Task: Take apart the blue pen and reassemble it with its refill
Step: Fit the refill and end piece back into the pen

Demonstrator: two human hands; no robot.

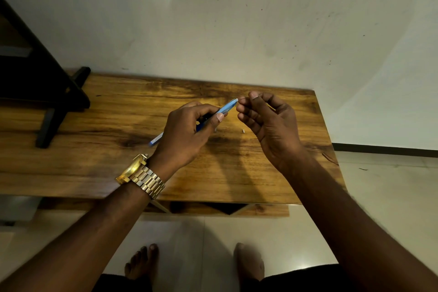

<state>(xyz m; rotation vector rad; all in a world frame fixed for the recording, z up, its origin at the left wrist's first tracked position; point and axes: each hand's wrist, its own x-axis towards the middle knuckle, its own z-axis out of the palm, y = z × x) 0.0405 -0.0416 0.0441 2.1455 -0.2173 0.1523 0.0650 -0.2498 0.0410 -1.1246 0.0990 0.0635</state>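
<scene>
My left hand [187,133], with a gold watch on its wrist, grips the blue pen barrel [227,107] above the wooden table [94,154]; the barrel points up and to the right. My right hand [267,121] pinches something thin at the barrel's open tip, thumb and forefinger together; the piece itself is too small to make out. A second blue pen part [156,139] lies on the table just left of my left hand. A tiny pale piece [243,130] rests on the table under my right hand.
A black stand [59,102] sits on the table's far left. A pale wall runs behind the table. The table's right edge [331,149] drops to a tiled floor, and bare feet [196,265] show below.
</scene>
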